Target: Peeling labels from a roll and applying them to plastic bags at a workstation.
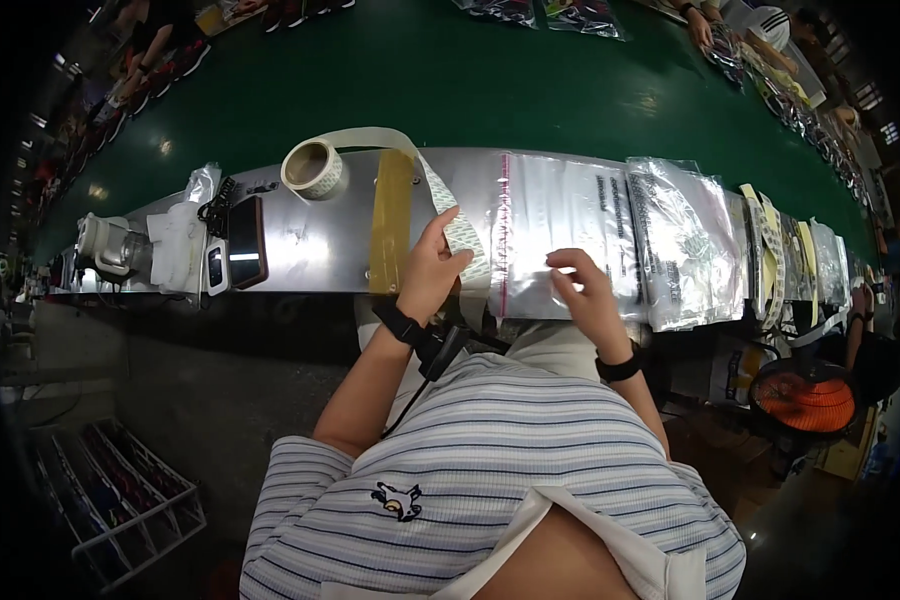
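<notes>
My left hand [433, 270] grips a long strip of small printed stickers [440, 190] between thumb and fingers. That strip arches back over the steel bench to a sticker roll [313, 169], which stands at the left. Under the strip, a yellow-brown band [390, 220] crosses the metal. Over a stack of clear plastic bags [565, 215] hovers my right hand [588, 292], its thumb and forefinger curved and apart. Nothing can be made out between those fingers. A pinkish-red line runs down the bags' left edge, close to the strip's loose end.
More clear bags [685, 245] lie to the right. On the left are a dark phone-like slab [248, 240] and a white device [110, 245]. Beyond the bench runs a green conveyor surface [470, 90]. A fan [802, 395] stands low at right, a wire rack [140, 515] low at left. Other people work around.
</notes>
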A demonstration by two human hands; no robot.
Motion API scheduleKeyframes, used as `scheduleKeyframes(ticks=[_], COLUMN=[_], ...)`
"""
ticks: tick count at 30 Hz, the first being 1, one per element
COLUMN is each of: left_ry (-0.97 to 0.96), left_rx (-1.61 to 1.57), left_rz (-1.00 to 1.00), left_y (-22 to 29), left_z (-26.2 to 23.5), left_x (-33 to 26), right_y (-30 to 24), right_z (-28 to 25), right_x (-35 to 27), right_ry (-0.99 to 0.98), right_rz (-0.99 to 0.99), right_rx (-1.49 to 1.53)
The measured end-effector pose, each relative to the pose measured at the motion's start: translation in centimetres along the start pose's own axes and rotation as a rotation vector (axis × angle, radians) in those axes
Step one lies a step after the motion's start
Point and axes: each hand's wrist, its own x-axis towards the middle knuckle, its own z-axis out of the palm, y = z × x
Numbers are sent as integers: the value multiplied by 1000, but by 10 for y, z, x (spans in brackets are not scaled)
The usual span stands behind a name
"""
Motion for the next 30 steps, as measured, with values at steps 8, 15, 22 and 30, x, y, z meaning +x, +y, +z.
scheduleKeyframes(ticks=[8, 15, 22, 30], left_ry=[95, 147, 95, 312], left_rx=[-192, 527, 195, 392], left_rz=[-54, 179, -13, 298], left_y=[41, 59, 33, 46], left_z=[-1, 8, 11, 10], left_x=[-34, -58, -48, -35], right_y=[-9, -19, -33, -2], right_z=[54, 61, 63, 41], right_x=[23, 24, 21, 17], right_ry=[-412, -280, -159, -175], right_rz=[322, 44, -89, 61], right_rx=[463, 308, -43, -145])
